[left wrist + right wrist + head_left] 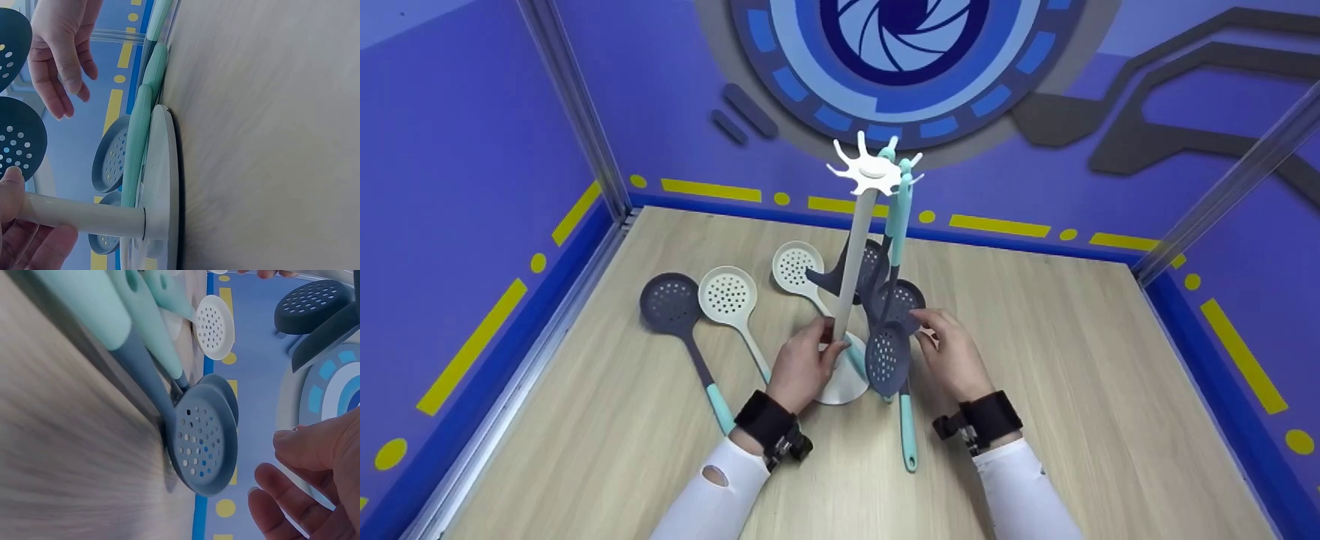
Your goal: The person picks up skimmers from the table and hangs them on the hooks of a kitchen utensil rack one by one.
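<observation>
- Your left hand (801, 364) grips the upright white stand (855, 262) low down.
- Your right hand (954, 356) holds nothing, fingers loosely bent.
- Dark slotted spoon (888, 358) hangs head down from stand, long axis near vertical, left of your right hand, seemingly the nearer.

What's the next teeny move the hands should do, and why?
I think the right hand might reach down to the nearby mint handle lying on the table. That hand looks empty, the left hand grips the pole of the stand, and a dark slotted spoon already hangs there, so another could perhaps join it.
</observation>
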Demonstrator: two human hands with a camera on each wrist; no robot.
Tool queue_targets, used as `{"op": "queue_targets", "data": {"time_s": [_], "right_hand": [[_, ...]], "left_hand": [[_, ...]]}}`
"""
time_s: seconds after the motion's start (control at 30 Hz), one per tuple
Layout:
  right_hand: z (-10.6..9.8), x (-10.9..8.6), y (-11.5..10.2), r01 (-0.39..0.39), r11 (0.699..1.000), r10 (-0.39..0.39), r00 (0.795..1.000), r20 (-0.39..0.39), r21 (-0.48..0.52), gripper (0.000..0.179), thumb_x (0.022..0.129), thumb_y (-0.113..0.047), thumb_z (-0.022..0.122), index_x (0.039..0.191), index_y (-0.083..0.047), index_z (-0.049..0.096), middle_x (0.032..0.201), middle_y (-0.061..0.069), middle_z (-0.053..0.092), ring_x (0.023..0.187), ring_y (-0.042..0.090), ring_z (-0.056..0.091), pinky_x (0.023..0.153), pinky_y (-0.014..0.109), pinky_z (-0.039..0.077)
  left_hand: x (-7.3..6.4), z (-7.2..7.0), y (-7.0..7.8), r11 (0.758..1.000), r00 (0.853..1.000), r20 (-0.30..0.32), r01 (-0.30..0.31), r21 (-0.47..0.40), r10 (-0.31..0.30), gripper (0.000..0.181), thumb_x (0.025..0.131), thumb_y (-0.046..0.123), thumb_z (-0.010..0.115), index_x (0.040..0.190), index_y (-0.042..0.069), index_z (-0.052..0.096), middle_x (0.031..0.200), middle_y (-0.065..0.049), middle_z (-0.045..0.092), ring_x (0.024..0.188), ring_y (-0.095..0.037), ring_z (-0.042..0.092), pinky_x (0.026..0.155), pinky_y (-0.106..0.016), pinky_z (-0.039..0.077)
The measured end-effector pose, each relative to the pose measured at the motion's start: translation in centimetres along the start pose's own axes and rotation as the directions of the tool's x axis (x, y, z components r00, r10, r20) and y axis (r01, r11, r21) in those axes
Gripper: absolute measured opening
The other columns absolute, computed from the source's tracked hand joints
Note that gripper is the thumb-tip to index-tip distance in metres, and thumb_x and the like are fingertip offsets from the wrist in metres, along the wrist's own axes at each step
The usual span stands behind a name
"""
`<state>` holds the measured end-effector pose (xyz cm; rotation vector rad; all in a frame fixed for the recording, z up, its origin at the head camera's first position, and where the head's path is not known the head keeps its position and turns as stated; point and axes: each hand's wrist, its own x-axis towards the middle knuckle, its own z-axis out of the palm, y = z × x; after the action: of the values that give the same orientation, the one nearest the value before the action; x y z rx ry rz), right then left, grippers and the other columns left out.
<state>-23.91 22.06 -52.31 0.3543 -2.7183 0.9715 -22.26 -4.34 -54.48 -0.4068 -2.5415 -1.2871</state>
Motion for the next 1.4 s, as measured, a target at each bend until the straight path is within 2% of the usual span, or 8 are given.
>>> {"op": "queue_targets", "data": {"time_s": [0.27,0.47,0.63,0.77,0.9,1.03,1.13,1.4], "right_hand": [[0.5,0.1,0.7,-0.002,1.0,0.001,0.999,0.048,0.006,0.035,0.098,0.001,0.069,0.131,-0.013,0.071,0.129,0.006,0.068,0.119,0.025,0.065,0.1,0.044,0.058],[0.8,0.3,1.2,0.005,1.0,-0.005,0.994,0.105,-0.001,0.034,0.098,0.001,0.069,0.128,-0.012,0.072,0.127,0.006,0.069,0.122,0.026,0.066,0.104,0.045,0.057],[0.8,0.5,1.5,0.045,0.998,-0.039,0.987,0.155,-0.039,0.03,0.098,0.002,0.068,0.124,-0.012,0.073,0.129,0.006,0.071,0.128,0.027,0.064,0.11,0.046,0.052],[0.8,0.7,1.8,0.101,0.99,-0.081,0.978,0.193,-0.099,0.03,0.097,0.003,0.068,0.123,-0.011,0.074,0.13,0.006,0.071,0.127,0.028,0.063,0.11,0.046,0.052],[0.8,0.7,2.1,0.209,0.965,-0.169,0.957,0.235,-0.16,0.031,0.095,0.004,0.07,0.123,-0.009,0.074,0.127,0.007,0.071,0.123,0.029,0.065,0.107,0.044,0.054],[0.9,0.7,2.3,0.34,0.917,-0.283,0.923,0.261,-0.209,0.028,0.092,0.005,0.073,0.117,-0.008,0.076,0.122,0.008,0.073,0.115,0.028,0.068,0.102,0.042,0.057],[1.0,0.7,2.5,0.406,0.883,-0.34,0.899,0.276,-0.236,0.026,0.092,0.003,0.075,0.115,-0.009,0.077,0.12,0.007,0.073,0.112,0.027,0.069,0.099,0.041,0.058],[1.1,0.9,2.8,0.472,0.844,-0.37,0.856,0.361,-0.255,0.024,0.096,-0.002,0.072,0.116,-0.014,0.079,0.122,0.006,0.072,0.114,0.027,0.069,0.099,0.042,0.058]], "left_hand": [[0.0,-0.1,0.0,1.0,0.999,0.019,0.026,0.0,-0.026,0.027,0.102,0.027,0.07,0.124,0.012,0.064,0.109,-0.004,0.073,0.102,-0.017,0.072,0.083,-0.026,0.062],[0.0,0.0,-0.1,1.0,1.0,0.0,0.006,0.007,-0.006,0.027,0.102,0.025,0.07,0.123,0.01,0.064,0.109,-0.006,0.074,0.102,-0.018,0.073,0.083,-0.026,0.062],[0.0,0.0,-0.1,1.0,1.0,-0.004,-0.001,0.003,0.001,0.026,0.102,0.025,0.07,0.123,0.01,0.064,0.11,-0.007,0.074,0.103,-0.019,0.073,0.083,-0.027,0.063],[0.0,0.0,-0.1,1.0,1.0,-0.004,-0.005,0.001,0.005,0.025,0.102,0.025,0.07,0.122,0.01,0.064,0.109,-0.007,0.074,0.103,-0.019,0.073,0.083,-0.027,0.063],[0.0,0.0,-0.1,1.0,1.0,-0.005,-0.005,0.004,0.005,0.026,0.102,0.026,0.071,0.122,0.011,0.065,0.109,-0.006,0.074,0.102,-0.018,0.073,0.083,-0.028,0.063],[0.0,0.0,-0.2,1.0,1.0,0.001,-0.001,0.004,0.001,0.027,0.102,0.027,0.07,0.123,0.011,0.064,0.109,-0.005,0.074,0.102,-0.018,0.073,0.082,-0.027,0.063],[0.0,0.0,-0.2,1.0,1.0,0.015,0.004,-0.01,-0.004,0.027,0.103,0.027,0.069,0.124,0.011,0.064,0.11,-0.005,0.074,0.103,-0.017,0.073,0.082,-0.025,0.062],[0.0,0.1,-0.2,1.0,1.0,0.011,-0.005,-0.012,0.005,0.026,0.103,0.025,0.07,0.123,0.01,0.064,0.11,-0.006,0.073,0.103,-0.018,0.073,0.082,-0.025,0.062]]}}
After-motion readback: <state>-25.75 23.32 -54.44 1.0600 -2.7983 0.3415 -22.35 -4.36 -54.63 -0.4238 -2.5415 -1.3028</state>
